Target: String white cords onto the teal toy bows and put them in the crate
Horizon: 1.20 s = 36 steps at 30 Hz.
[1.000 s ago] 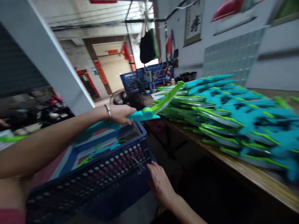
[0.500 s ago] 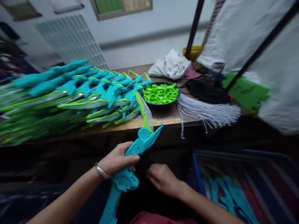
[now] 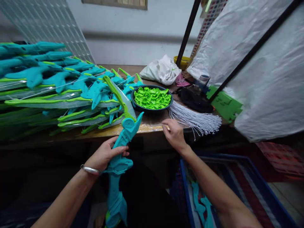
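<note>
A turquoise toy bow (image 3: 118, 158) stands upright in front of me, with a bright green limb and a clear strip angled up and left from its top. My left hand (image 3: 106, 153) is wrapped around its grip, thumb across the front. At the table's front edge, my right hand (image 3: 174, 134) has its fingers curled; whether anything is between them cannot be made out. It is just below a bundle of white cords (image 3: 197, 118) with knotted ends. Beyond and to the left of that hand, a dark round bowl (image 3: 152, 110) holds many small bright green plastic pieces.
Several more turquoise and green toy bows (image 3: 71, 85) are stacked on the left of the table (image 3: 152, 125). A white bag (image 3: 162, 69) and a green foam piece (image 3: 224, 103) lie behind. At lower right, a blue-rimmed striped bin (image 3: 249, 177) holds turquoise parts.
My right hand has risen from near my lap to the table edge by the cords. The bow in my left hand is more upright, and my view has turned right.
</note>
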Motion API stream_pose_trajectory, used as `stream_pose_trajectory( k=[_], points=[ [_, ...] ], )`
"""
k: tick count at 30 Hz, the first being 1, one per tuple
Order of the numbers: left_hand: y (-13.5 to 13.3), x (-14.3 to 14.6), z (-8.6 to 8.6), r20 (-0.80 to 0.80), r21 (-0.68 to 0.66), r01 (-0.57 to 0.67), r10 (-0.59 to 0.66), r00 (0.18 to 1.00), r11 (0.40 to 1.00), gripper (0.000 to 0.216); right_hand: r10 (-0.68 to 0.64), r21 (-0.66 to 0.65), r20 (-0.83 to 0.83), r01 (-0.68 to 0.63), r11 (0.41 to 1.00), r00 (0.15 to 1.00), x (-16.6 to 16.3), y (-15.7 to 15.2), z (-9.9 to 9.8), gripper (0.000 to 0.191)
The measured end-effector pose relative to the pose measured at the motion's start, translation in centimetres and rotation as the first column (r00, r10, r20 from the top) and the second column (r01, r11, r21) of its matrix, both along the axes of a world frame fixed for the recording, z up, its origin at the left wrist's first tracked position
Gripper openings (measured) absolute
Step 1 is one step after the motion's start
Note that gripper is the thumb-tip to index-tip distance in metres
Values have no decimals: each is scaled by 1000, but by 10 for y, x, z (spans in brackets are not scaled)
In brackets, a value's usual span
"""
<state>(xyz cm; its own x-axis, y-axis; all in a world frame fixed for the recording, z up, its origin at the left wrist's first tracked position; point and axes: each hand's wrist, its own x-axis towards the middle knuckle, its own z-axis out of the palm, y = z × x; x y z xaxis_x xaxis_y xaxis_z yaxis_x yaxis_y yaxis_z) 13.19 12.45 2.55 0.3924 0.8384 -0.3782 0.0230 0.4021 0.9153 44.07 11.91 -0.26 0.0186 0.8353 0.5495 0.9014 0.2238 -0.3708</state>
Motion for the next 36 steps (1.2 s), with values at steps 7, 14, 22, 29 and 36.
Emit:
stream_pose_trajectory(
  k=[7, 14, 22, 29, 36],
  points=[
    [-13, -22, -28, 108, -15, 186, -183, 977, 983, 63, -35, -255, 258, 103, 962, 965, 27, 153, 45, 23],
    [-17, -53, -49, 92, -30, 183, -180, 979, 983, 56, 25, -468, 432, 200, 861, 902, 25, 200, 40, 29],
    [-58, -47, -80, 223, -32, -44, 50, 974, 999, 70, -13, -499, 483, 287, 817, 875, 20, 200, 44, 27],
    [-87, -32, -88, 270, -80, -288, 299, 915, 954, 63, -172, -288, 342, 277, 917, 924, 18, 179, 48, 31],
    [-78, -37, -56, 288, -41, -410, 403, 869, 911, 67, -137, -54, -83, 133, 990, 987, -14, 127, 63, 24]
  ],
)
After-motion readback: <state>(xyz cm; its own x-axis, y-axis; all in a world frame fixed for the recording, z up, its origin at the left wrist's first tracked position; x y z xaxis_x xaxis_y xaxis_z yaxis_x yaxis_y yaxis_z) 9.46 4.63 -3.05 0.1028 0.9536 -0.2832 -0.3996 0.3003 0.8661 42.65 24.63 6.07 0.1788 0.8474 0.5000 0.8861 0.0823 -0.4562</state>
